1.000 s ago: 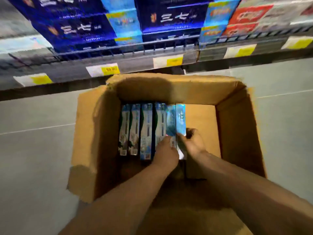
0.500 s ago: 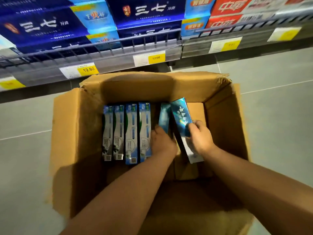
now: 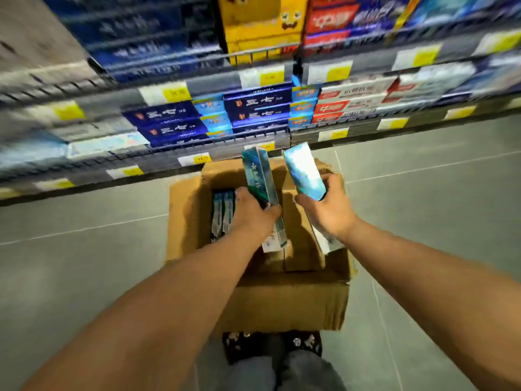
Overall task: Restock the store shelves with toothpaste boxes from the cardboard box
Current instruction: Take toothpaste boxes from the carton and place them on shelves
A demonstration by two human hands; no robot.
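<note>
1. An open cardboard box (image 3: 282, 300) is seen on the grey floor (image 3: 84, 263), directly in front of the store shelves (image 3: 158, 165).
2. The left hand (image 3: 251, 214) is closed around a teal toothpaste box (image 3: 260, 176). The box is held near its middle, roughly upright and tilted, above the opening of the cardboard box.
3. The right hand (image 3: 328, 208) is closed around a second toothpaste box (image 3: 303, 170) — pale blue and shiny on the face that shows. The upper end is pointed toward the shelves; the lower white end is seen below the wrist.
4. The two held boxes are kept apart, side by side, with a clear gap between them.
5. More toothpaste boxes (image 3: 222, 214) are seen inside the cardboard box, standing on edge against its left side. Part of this row is hidden by the left hand, so the count cannot be told.
6. The right part of the cardboard box floor is seen bare.
7. The shelves are filled with dark blue boxes (image 3: 169, 122), red and white boxes (image 3: 346, 104) and a yellow pack (image 3: 262, 21) on a higher level. Yellow price tags (image 3: 198, 158) are fixed along the shelf edges — most are blurred.
8. Patterned shoes (image 3: 239, 345) are seen at the near side of the cardboard box.
</note>
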